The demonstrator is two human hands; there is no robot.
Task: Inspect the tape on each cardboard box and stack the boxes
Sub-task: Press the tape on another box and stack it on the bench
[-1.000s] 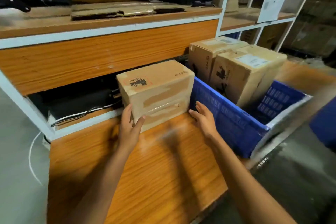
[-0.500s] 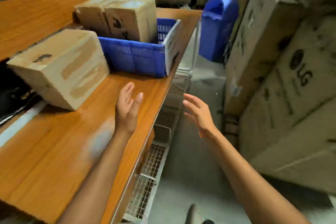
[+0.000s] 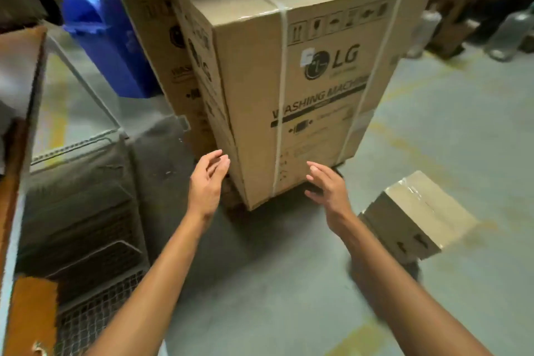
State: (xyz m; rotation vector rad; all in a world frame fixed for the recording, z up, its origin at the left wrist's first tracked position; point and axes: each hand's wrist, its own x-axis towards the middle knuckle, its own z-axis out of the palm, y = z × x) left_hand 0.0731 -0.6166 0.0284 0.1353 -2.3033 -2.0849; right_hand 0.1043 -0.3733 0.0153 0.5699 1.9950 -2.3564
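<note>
- Small cardboard box (image 3: 416, 220) — plain brown, closed, squat and oblong. It sits low at the right of the view on the grey floor (image 3: 462, 124), turned so one corner points toward the camera.
- Tape (image 3: 417, 193) — a glossy clear strip runs along the middle of the box's top face and catches the light near the far edge. Blur hides whether it lies flat all along.
- Near side face: small black printed marks (image 3: 410, 244), too blurred to read.
- Position: it stands apart from the large strapped carton (image 3: 303, 95), off to that carton's right and nearer the camera.
</note>
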